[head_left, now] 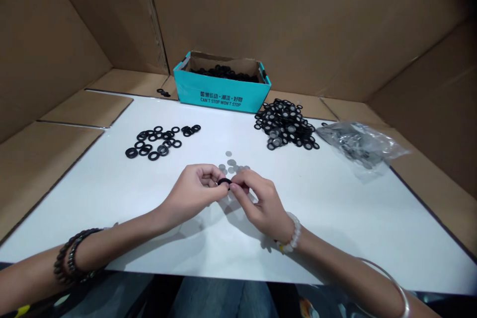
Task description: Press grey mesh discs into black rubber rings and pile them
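Note:
My left hand (196, 190) and my right hand (257, 201) meet over the middle of the white table (335, 218). Both pinch one black rubber ring (224, 181) between fingertips. Just beyond the fingers lie several small grey mesh discs (231, 163). A loose scatter of empty black rings (158, 140) lies to the far left of my hands. A denser heap of black rings with grey mesh inside (286, 129) lies to the far right.
A teal cardboard box (223, 92) holding more black rings stands at the back centre. A clear plastic bag (359, 145) of dark parts lies at the right. A few rings (163, 93) lie beside the box. Brown cardboard walls (298, 20) surround the table.

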Demonstrator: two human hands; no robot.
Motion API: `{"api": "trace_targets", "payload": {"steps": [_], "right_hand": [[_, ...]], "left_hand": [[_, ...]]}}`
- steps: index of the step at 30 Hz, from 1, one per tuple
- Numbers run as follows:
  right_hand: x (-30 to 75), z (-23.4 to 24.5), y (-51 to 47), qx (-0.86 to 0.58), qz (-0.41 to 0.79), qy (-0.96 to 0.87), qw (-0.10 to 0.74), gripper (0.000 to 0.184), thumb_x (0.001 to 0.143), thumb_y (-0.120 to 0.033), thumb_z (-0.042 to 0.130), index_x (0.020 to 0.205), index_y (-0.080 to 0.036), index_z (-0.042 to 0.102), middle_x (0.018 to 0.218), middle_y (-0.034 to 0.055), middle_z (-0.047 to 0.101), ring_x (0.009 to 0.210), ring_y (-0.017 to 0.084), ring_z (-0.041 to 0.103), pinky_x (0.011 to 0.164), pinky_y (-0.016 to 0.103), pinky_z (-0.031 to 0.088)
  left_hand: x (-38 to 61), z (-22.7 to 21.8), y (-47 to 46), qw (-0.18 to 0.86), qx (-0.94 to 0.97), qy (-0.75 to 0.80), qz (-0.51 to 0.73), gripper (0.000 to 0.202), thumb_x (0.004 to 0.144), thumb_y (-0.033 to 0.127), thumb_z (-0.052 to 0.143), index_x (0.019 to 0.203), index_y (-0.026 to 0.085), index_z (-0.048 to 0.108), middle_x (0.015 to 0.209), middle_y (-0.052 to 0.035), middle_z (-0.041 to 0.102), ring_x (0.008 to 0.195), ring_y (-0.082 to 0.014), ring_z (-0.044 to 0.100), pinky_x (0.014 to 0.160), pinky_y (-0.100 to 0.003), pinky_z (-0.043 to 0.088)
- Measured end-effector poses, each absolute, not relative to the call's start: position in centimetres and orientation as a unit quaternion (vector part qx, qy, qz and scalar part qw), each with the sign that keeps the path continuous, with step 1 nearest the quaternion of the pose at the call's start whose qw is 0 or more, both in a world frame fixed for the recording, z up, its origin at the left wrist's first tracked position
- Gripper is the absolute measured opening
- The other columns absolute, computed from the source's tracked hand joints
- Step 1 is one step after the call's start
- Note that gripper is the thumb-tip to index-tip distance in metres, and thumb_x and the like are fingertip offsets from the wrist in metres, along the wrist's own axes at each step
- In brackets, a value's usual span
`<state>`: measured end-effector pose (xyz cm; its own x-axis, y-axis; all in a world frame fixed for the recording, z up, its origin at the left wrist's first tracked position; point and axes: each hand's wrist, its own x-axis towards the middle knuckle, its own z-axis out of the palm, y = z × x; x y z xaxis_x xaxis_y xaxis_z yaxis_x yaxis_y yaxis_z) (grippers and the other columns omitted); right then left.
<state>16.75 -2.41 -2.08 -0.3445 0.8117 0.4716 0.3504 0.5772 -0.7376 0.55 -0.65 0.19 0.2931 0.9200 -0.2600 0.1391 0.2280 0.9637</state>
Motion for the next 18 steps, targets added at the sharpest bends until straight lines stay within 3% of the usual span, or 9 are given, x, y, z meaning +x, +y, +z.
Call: {"api": "trace_targets", "payload": {"steps": [5, 11, 15, 18], "right_hand": [[16.65, -2.53, -2.33, -0.362, 0.155, -0.815, 0.425, 0.012, 0.088, -0.008, 0.045, 0.081, -0.017, 0.05, 0.067, 0.0016, 0.049, 0.063, 0.014, 0.044, 0.059, 0.026, 0.038], [16.65, -3.02, -2.4, -0.362, 0.109, -0.834, 0.402, 0.014, 0.088, -0.008, 0.042, 0.081, -0.017, 0.049, 0.065, 0.0022, 0.046, 0.063, 0.015, 0.042, 0.059, 0.027, 0.037], [16.65, -2.92, -2.48, -0.368, 0.158, -0.817, 0.415, 0.014, 0.089, -0.009, 0.042, 0.081, -0.017, 0.05, 0.068, 0.0023, 0.049, 0.064, 0.014, 0.043, 0.06, 0.027, 0.037], [16.73, -2.54, -2.21, -0.399, 0.291, -0.756, 0.43, 0.013, 0.09, -0.016, 0.044, 0.078, -0.018, 0.051, 0.068, 0.0009, 0.051, 0.062, 0.013, 0.044, 0.059, 0.026, 0.036]], "left_hand": [[0.65, -0.39, -0.76, 0.583, 0.54, 0.51, 0.33, 0.006, 0.063, 0.018, 0.061, 0.063, 0.015, 0.056, 0.054, 0.004, 0.053, 0.049, -0.0073, 0.046, 0.046, -0.019, 0.034], [0.53, -0.63, -0.88, 0.579, 0.542, 0.514, 0.326, 0.004, 0.064, 0.016, 0.061, 0.065, 0.014, 0.057, 0.056, 0.0038, 0.054, 0.05, -0.0072, 0.048, 0.048, -0.019, 0.036], [0.47, -0.62, -0.81, 0.59, 0.536, 0.506, 0.33, 0.007, 0.066, 0.018, 0.063, 0.065, 0.014, 0.057, 0.057, 0.0035, 0.055, 0.051, -0.0076, 0.051, 0.049, -0.019, 0.038], [0.42, -0.39, -0.62, 0.61, 0.524, 0.497, 0.325, 0.01, 0.068, 0.022, 0.066, 0.068, 0.014, 0.06, 0.058, 0.0028, 0.057, 0.051, -0.0079, 0.052, 0.049, -0.019, 0.039]]}}
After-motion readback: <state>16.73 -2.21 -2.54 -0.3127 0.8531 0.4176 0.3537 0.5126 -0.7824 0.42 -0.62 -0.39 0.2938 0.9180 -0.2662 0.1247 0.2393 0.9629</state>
